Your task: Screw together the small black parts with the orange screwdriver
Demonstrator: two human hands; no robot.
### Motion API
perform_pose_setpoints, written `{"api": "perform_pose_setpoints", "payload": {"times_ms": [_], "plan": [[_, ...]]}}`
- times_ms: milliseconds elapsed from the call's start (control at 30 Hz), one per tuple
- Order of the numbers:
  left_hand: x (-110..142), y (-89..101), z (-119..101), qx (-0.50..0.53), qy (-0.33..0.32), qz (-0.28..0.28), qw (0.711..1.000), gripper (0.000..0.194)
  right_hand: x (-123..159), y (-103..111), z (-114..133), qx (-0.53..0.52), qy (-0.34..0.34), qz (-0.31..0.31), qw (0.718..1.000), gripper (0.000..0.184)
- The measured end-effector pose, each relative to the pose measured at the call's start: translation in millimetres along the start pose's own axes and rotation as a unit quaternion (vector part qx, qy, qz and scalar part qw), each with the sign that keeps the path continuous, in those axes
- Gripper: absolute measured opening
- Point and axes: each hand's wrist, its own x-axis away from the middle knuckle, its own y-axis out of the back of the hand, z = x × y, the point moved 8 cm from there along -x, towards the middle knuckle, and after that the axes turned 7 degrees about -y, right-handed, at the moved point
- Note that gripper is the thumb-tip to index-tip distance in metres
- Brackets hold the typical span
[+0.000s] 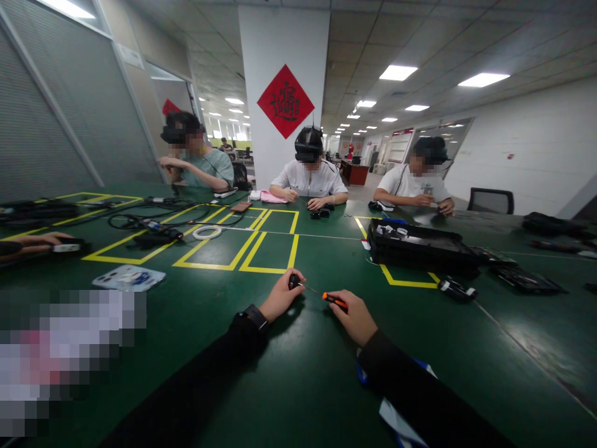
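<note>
My left hand [282,295] is closed round a small black part [293,283] just above the green table [298,373]. My right hand [355,316] grips a small screwdriver with an orange and black handle [334,300]. Its thin metal shaft [311,289] points left and its tip meets the black part. Both my forearms wear dark sleeves, and a black watch [254,315] sits on my left wrist.
Three people sit across the table, hands on small parts. A black tray [417,244] lies right of centre, a small black device [457,289] near it. Yellow tape boxes [242,249], cables [153,227], a white ring [206,233] and a printed card [128,277] lie left. Another person's hand [35,241] rests at far left.
</note>
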Motion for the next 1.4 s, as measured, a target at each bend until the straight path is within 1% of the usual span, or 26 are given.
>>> {"api": "perform_pose_setpoints", "payload": {"times_ms": [100,233,300,367,467,667,867,1167,1400], "plan": [[0.1,-1.8,-2.0,-0.005,-0.009,0.014,1.000,0.018,-1.3,-3.6,-1.8,0.044,-0.005,0.005,0.999,0.023],[0.0,-2.2,-4.1,-0.008,-0.014,0.017,1.000,0.018,-2.1,-5.3,-3.9,0.070,-0.005,-0.012,0.997,0.026],[0.1,-2.9,-4.9,-0.008,-0.013,0.020,1.000,0.018,-2.2,-5.3,-5.6,0.075,-0.013,-0.015,0.997,0.021],[0.4,-4.2,-5.8,-0.011,-0.013,0.028,0.999,0.018,-2.2,-5.0,-7.9,0.075,-0.028,-0.012,0.997,0.016],[0.7,-4.9,-7.5,-0.017,-0.015,0.033,0.999,0.018,-2.2,-4.5,-8.8,0.065,-0.042,-0.007,0.997,0.018],[-0.2,-4.3,-6.3,-0.012,-0.008,0.031,0.999,0.018,-2.3,-7.1,-5.3,0.061,-0.023,0.001,0.998,0.020],[-0.2,-3.5,-3.7,-0.005,-0.001,0.021,1.000,0.018,-0.6,-3.7,-9.7,0.063,-0.054,-0.009,0.997,0.017],[0.4,-3.1,-5.9,-0.005,-0.005,0.019,1.000,0.017,-0.6,-2.3,-11.1,0.063,-0.057,-0.018,0.996,0.016],[0.9,-3.1,-6.9,-0.008,0.006,0.017,1.000,0.017,-1.0,-1.3,-7.6,0.058,-0.054,-0.017,0.997,0.015]]}}
